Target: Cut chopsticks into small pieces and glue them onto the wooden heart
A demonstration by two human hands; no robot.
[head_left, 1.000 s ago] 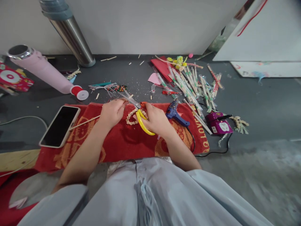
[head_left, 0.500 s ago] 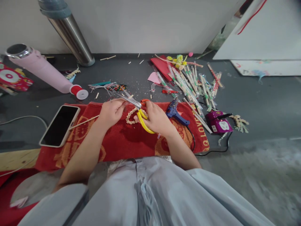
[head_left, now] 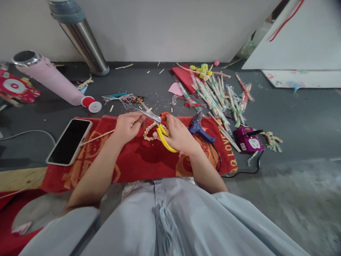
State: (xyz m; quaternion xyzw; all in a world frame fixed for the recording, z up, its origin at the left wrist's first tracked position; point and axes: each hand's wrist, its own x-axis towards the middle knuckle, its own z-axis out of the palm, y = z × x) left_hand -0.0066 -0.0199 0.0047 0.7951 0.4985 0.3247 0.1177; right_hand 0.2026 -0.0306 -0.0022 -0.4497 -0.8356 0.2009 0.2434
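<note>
My right hand [head_left: 179,135] is closed round the handles of a pair of scissors [head_left: 164,139], yellow and orange at the grips. Their metal blades point left, parted, beside the fingertips of my left hand [head_left: 128,126]. A thin pale wooden stick [head_left: 97,138] is pinched in that left hand, its long end reaching back toward the phone. A small light bit shows between the blades, perhaps the stick's other end. Under the scissors a ring of pale beads or short pieces [head_left: 147,133] lies on the red towel [head_left: 138,161], partly hidden by my right hand.
A blue glue gun [head_left: 198,128] lies right of my hands, with a purple box [head_left: 246,138] beyond it. Wrapped stick bundles [head_left: 213,92] spread at the back right. To the left are a phone [head_left: 69,142], thread spool [head_left: 92,104], pink tumbler [head_left: 50,78] and steel flask [head_left: 85,42].
The whole view has shifted slightly. Both hands, the scissors and the stick keep nearly the same pose, with the blades still parted beside my left fingertips.
</note>
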